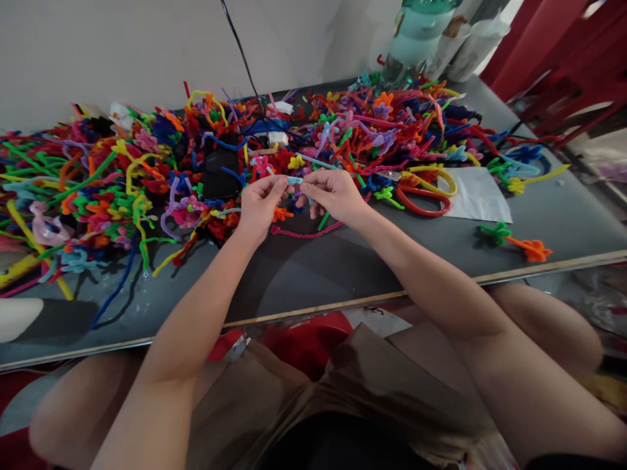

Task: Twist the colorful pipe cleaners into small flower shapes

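My left hand (259, 205) and my right hand (333, 194) meet above the grey table (304, 274), both pinching one light blue pipe cleaner (294, 180) between thumb and fingers. Under the hands lie a dark pink pipe cleaner (306, 233) and a small orange flower shape (281, 213). Just behind the hands spreads a big heap of coloured pipe cleaners and pipe-cleaner flowers (147, 176).
A green and orange twisted flower (514, 240) lies at the right front. Red and yellow loops (425, 196) rest beside a white sheet (477, 194). A green-capped bottle (416, 39) stands at the back. A black cable (240, 46) runs down into the heap. Red chairs are far right.
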The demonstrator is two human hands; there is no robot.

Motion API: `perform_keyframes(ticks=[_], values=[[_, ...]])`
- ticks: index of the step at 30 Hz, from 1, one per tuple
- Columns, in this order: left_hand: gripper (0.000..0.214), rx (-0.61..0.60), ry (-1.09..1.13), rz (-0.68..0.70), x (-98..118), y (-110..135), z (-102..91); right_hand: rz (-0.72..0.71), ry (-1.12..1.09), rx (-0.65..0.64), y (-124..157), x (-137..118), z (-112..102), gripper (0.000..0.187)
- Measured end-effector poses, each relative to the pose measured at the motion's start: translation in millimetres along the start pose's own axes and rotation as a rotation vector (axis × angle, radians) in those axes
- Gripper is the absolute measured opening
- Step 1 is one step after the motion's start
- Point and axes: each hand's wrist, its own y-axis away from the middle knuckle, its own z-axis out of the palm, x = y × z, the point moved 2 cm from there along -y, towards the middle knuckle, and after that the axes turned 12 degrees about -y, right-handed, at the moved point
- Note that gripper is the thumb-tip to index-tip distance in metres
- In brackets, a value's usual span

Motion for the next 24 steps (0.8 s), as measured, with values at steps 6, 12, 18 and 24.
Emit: perform_keyframes(ticks=[6,12,18,24], values=[[0.036,-0.028,0.017,0.019,3,2,2.1,-0.08,0.144,-0.03,-2,3,-2,0.019],[0.038,-0.267,-0.039,-0.106,19,1,-10.1,-0.297,0.351,0.187,-12,5,-32,0.022],[0.038,-0.423,-0.275,-0.157,23,-10,-33.4,-0.352,0.783,0.299,-11,7,-44,0.024],[0.029,-0.293,-0.843,0.114,13,-7,-25.2,-0.355,1.05,0.126,-11,16,-37,0.025]])
